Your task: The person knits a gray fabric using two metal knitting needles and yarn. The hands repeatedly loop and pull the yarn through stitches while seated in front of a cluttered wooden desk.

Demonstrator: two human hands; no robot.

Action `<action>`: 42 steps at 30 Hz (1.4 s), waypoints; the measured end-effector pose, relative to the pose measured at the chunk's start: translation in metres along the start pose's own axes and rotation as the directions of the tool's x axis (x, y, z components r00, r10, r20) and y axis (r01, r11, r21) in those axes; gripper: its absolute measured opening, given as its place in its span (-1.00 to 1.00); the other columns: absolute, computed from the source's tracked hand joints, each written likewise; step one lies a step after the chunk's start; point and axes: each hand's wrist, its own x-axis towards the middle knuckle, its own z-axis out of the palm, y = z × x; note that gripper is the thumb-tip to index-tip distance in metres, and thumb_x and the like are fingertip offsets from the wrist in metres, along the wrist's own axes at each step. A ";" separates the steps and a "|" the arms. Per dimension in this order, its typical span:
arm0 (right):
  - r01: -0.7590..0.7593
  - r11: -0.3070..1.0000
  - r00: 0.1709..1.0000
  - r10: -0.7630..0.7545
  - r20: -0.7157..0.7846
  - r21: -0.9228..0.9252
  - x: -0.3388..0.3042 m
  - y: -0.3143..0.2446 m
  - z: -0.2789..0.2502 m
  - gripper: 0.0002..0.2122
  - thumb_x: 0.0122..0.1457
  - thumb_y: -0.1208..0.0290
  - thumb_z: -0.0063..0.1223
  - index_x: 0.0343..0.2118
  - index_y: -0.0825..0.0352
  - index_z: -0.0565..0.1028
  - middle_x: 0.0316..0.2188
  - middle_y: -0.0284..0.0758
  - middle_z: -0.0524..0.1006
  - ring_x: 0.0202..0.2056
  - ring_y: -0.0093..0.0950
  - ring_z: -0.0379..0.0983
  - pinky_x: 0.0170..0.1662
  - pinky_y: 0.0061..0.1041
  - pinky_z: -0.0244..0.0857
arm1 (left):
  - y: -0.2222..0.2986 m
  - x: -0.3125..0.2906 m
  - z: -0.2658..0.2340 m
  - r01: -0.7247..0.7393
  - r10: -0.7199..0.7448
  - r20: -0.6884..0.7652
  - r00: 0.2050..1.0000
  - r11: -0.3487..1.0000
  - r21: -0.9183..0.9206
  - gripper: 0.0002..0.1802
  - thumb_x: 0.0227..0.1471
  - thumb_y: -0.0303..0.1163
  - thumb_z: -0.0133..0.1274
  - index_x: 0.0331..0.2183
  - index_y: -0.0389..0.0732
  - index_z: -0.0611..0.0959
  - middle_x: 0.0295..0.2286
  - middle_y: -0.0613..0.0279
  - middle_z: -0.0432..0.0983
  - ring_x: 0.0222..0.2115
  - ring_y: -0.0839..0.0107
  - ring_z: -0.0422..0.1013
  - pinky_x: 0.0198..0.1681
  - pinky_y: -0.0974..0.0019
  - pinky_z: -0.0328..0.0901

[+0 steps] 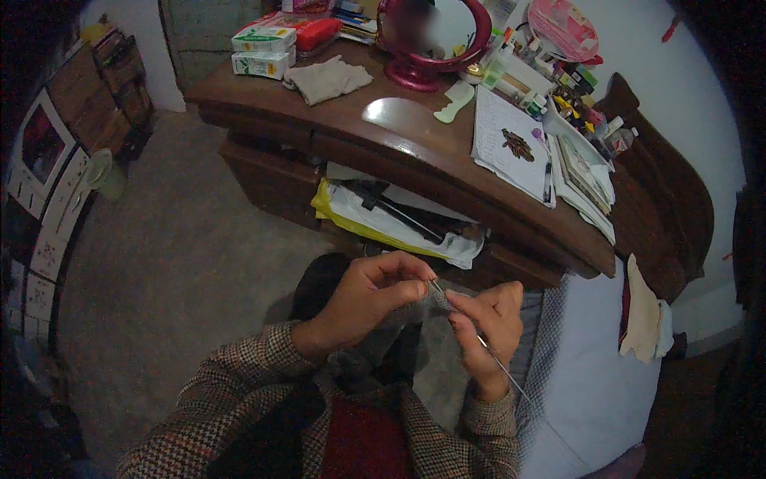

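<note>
My left hand (373,294) is closed, thumb and forefinger pinching a small piece of grey knitting (437,298) in front of my body. My right hand (493,326) is closed around a thin metal knitting needle (504,370). From that hand the needle slants down to the lower right, over the edge of the bed. Both hands' fingertips nearly meet at the grey piece, where a needle tip shows. Fingers hide part of the knitting, and its stitches are too small to make out.
Ahead stands a brown wooden desk (319,120) with a half-open drawer (399,215). On it are a pink mirror (423,76), a folded cloth (327,78), a pale green comb (455,101) and papers (503,164). A light-covered bed (602,351) lies at right; a bin (106,174) stands far left.
</note>
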 end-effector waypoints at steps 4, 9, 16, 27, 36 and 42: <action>-0.055 0.988 0.995 0.043 0.088 0.141 0.005 0.005 -0.006 -0.76 -0.10 0.38 0.25 -0.29 0.23 0.62 -0.55 -0.38 0.38 -0.44 -0.38 0.23 -0.37 -0.46 0.12 | 0.001 -0.001 -0.004 -0.019 0.016 0.047 0.999 0.997 0.072 -0.82 0.05 -0.46 0.05 -0.28 -0.30 0.62 -0.30 0.30 0.53 -0.27 0.56 0.42 -0.14 0.45 0.31; -0.103 0.938 0.987 0.055 0.152 0.330 0.005 0.018 -0.003 -0.77 -0.10 0.37 0.24 -0.32 0.26 0.60 -0.51 -0.35 0.43 -0.41 -0.37 0.27 -0.34 -0.45 0.16 | 0.000 0.001 -0.008 0.007 -0.022 0.179 0.984 0.996 0.086 -0.81 0.07 -0.40 0.04 -0.28 -0.29 0.63 -0.33 0.34 0.53 -0.30 0.58 0.41 -0.17 0.46 0.30; 0.087 0.989 0.991 -0.074 0.110 -0.123 0.022 0.001 0.010 -0.54 -0.19 0.17 0.34 -0.23 0.30 0.48 -0.35 -0.27 0.44 -0.30 -0.29 0.34 -0.22 -0.32 0.20 | -0.005 0.002 -0.001 0.199 -0.203 0.113 0.973 0.979 0.041 -0.79 0.09 -0.32 0.06 -0.33 -0.28 0.63 -0.40 0.36 0.52 -0.33 0.62 0.39 -0.20 0.48 0.30; 0.131 0.989 0.987 -0.124 0.099 -0.068 0.009 0.005 -0.004 -0.65 -0.09 0.27 0.26 -0.21 0.30 0.56 -0.40 -0.31 0.46 -0.37 -0.33 0.30 -0.30 -0.37 0.20 | 0.003 0.005 -0.008 0.192 -0.173 0.134 0.976 0.971 -0.140 -0.77 0.08 -0.34 0.08 -0.26 -0.29 0.62 -0.35 0.30 0.55 -0.30 0.58 0.43 -0.17 0.46 0.32; 0.027 0.996 0.995 -0.036 0.093 0.087 0.004 0.008 0.001 -0.78 0.03 0.32 0.10 -0.33 0.37 0.54 -0.49 -0.26 0.43 -0.41 -0.31 0.28 -0.31 -0.36 0.16 | 0.000 0.003 -0.007 0.151 -0.146 0.083 0.986 0.986 -0.065 -0.85 0.05 -0.41 0.13 -0.31 -0.28 0.61 -0.34 0.31 0.55 -0.33 0.62 0.43 -0.22 0.48 0.34; 0.055 0.998 0.990 -0.050 0.132 -0.041 0.006 0.001 0.002 -0.63 -0.09 0.30 0.29 -0.24 0.36 0.45 -0.34 -0.18 0.42 -0.28 -0.21 0.32 -0.21 -0.32 0.24 | -0.006 -0.001 0.001 0.055 -0.059 0.055 0.997 0.995 0.081 -0.83 0.06 -0.39 0.12 -0.30 -0.27 0.61 -0.36 0.35 0.54 -0.35 0.64 0.41 -0.23 0.50 0.33</action>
